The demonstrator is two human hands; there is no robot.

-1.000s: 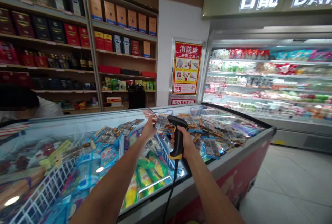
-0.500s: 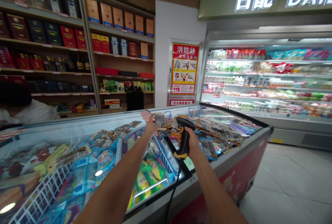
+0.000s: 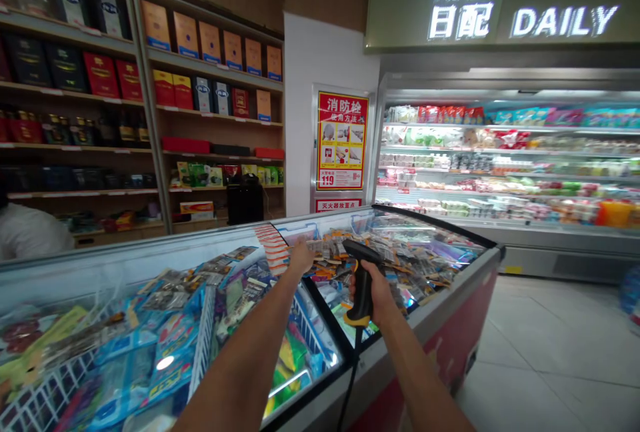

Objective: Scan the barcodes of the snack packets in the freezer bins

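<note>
My right hand [image 3: 376, 291] is wrapped round a black and yellow barcode scanner [image 3: 361, 289], its head up and its cable hanging down over the freezer's front. Left of the scanner head, my left hand [image 3: 301, 257] reaches over the chest freezer [image 3: 383, 359]. Its fingers are blurred and partly hidden, and a small grey packet [image 3: 315, 246] shows right at their tips; whether they grip it is unclear. Many grey and orange packets [image 3: 400, 252] lie in the right-hand section. A striped label [image 3: 273, 249] is on the glass just left of my left hand.
Blue packs [image 3: 175, 352] and white wire baskets [image 3: 203, 342] fill the freezer's left part. A black divider edge [image 3: 327, 315] runs between the sections. A person in white [image 3: 35, 232] is behind the freezer at left. Boxed goods [image 3: 205, 42] line shelves; a lit chiller [image 3: 500, 172] stands at right.
The view has turned right. My left hand has moved right, nearer the scanner, and my right hand still grips the scanner. The person in white now shows less at the left edge.
</note>
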